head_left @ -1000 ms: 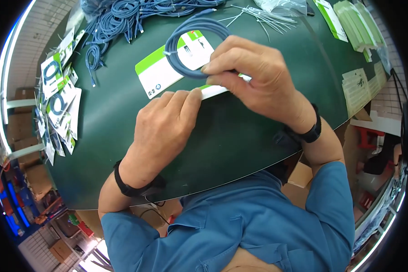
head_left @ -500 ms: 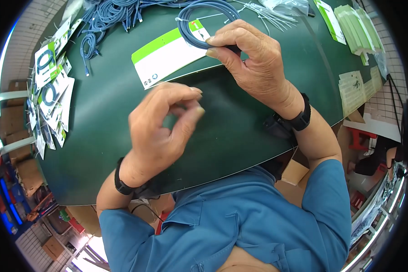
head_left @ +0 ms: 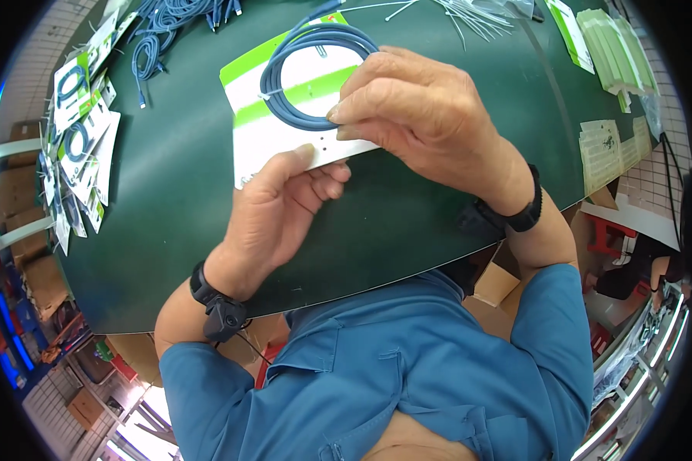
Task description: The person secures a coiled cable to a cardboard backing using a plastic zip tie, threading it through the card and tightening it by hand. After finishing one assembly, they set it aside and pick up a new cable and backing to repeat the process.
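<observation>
A coiled blue cable (head_left: 278,107) is pinched at its lower right side between the thumb and fingers of my right hand (head_left: 419,115). A small white tie goes round the coil's left side. My left hand (head_left: 277,196) grips the lower edge of a white-and-green packaging card (head_left: 263,142), thumb on top and fingers underneath. The coil is in front of this card, overlapping its green band; whether the two touch I cannot tell. Small dark holes show in the card near my left thumb. Behind it, another white-and-green card (head_left: 238,77) shows in part on the table.
More blue cables (head_left: 181,19) lie in a heap at the far left of the green table (head_left: 169,207). Cards with coils attached (head_left: 84,146) are piled along the left edge. White cable ties (head_left: 469,15) lie at the back. Green-and-white cards (head_left: 603,50) and a printed sheet (head_left: 607,154) are at the right.
My left hand, empty before, has reached up and taken hold of a card, raising it. My right hand has brought the coil slightly left and down, over that card.
</observation>
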The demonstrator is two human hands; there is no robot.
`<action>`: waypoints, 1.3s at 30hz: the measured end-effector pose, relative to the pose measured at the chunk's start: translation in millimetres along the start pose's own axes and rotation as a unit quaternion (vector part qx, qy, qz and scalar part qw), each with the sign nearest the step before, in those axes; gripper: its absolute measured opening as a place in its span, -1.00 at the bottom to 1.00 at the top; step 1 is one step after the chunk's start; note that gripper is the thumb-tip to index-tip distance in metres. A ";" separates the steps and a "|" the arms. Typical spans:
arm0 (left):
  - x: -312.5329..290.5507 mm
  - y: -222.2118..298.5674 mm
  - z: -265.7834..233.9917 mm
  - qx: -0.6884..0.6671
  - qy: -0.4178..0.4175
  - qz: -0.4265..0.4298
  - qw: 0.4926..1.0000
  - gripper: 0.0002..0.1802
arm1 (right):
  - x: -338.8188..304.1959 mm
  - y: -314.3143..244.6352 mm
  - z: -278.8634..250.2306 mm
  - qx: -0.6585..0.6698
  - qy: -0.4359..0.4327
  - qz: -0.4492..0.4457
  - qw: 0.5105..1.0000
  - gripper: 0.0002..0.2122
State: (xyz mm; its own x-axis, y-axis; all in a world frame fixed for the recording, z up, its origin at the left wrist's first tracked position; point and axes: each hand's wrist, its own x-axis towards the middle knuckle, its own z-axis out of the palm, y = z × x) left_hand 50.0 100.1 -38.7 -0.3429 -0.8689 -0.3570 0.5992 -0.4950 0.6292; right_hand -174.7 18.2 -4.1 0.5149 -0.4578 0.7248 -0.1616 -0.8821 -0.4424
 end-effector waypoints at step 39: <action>48.5 17.1 21.7 0.223 0.123 0.158 0.954 -0.78 | -5.7 12.3 16.1 0.111 -0.085 0.176 0.974 -0.74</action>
State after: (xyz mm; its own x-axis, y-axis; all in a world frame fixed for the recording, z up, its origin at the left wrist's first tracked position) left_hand 28.0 49.5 -30.3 0.0176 -0.9758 -0.2181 0.2576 -0.2063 0.9440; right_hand -166.1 11.7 -22.2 0.5949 -0.6866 0.4180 -0.1773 -0.6193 -0.7649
